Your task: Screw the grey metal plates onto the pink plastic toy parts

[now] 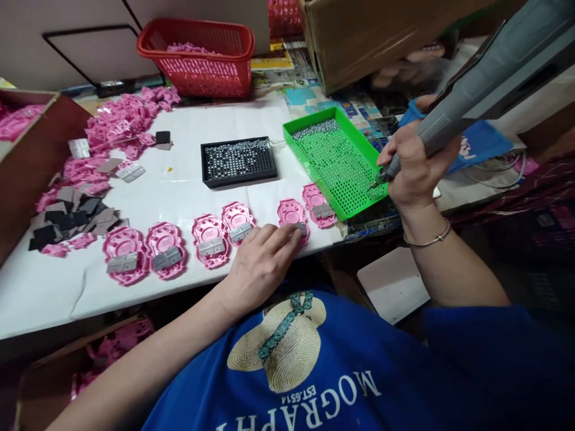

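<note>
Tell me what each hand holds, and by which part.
The right hand holds the grey power driver around its lower end, near the bit. The left hand is at a pink piece; whether it grips is unclear.

screwdriver (487, 87) is grey | long tray (365, 206) is green, dotted | small tray (240, 180) is black, speckled silver | cases (123, 242) are pink | plates (211, 246) are grey | basket (202, 76) is red, latticed | shirt (197, 383) is blue, bearing white letters (366, 382) and a straw-coloured hat (296, 354)

I see my right hand (415, 161) holding a grey screwdriver (476, 90), its tip over the green tray (365, 206); my left hand (263, 260) touches one pink part (291, 211).
</note>
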